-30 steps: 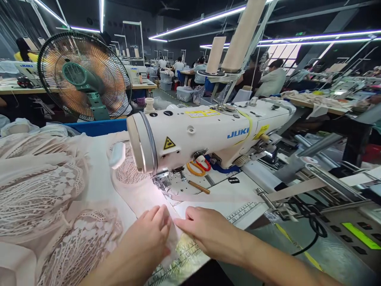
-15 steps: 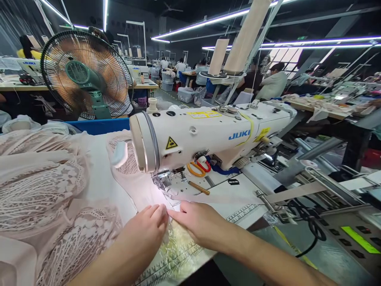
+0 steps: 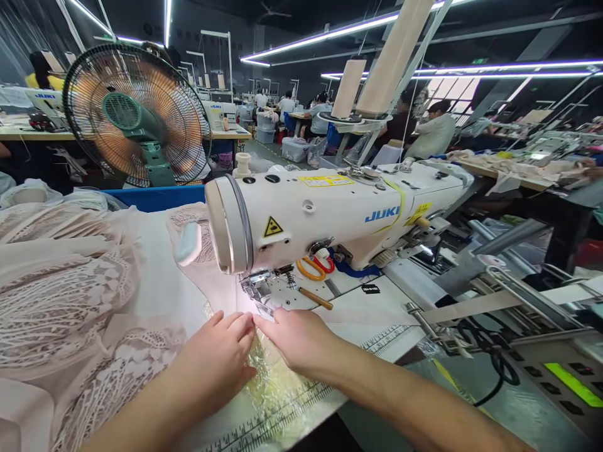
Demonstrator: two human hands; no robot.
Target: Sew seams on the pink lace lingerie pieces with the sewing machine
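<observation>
I see my left hand (image 3: 214,358) and right hand (image 3: 294,339) with fingers flat and spread, gripping nothing, pressing the pale fabric (image 3: 221,295) on the table at six o'clock of the presser foot (image 3: 258,290). It looks thin, limp, slippery; best pinned near its edge.

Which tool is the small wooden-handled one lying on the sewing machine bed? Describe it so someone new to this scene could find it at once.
Start at the white JUKI sewing machine in the middle of the view and look under its arm, onto the flat bed. To the right of the presser foot, just beyond the right hand, lies the wooden-handled tool. Unlike the orange and red scissor handles behind it, it is a plain brown stick.
</observation>
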